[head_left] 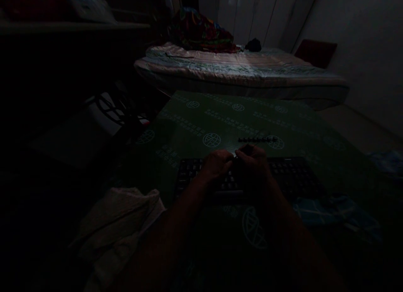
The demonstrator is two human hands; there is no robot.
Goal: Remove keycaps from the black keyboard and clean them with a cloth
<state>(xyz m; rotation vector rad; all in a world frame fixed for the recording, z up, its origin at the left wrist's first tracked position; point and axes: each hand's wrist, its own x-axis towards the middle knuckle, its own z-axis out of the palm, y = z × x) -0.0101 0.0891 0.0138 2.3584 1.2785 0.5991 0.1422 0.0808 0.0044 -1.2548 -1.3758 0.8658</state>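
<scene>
A black computer keyboard lies across the green table, dim in the low light. Over its upper middle, my left hand and my right hand come together, fingertips nearly touching. Both hands have their fingers closed in a pinch. Whatever is between them is too dark and small to name, and part of the keyboard is hidden beneath the hands. Just beyond my right hand sits a straight row of several small black pieces, which look like keycaps.
The green table carries white printed globes and lettering. A crumpled light cloth lies by my left forearm, a blue checked cloth by my right. A bed stands beyond the far edge, and a shelf at the left.
</scene>
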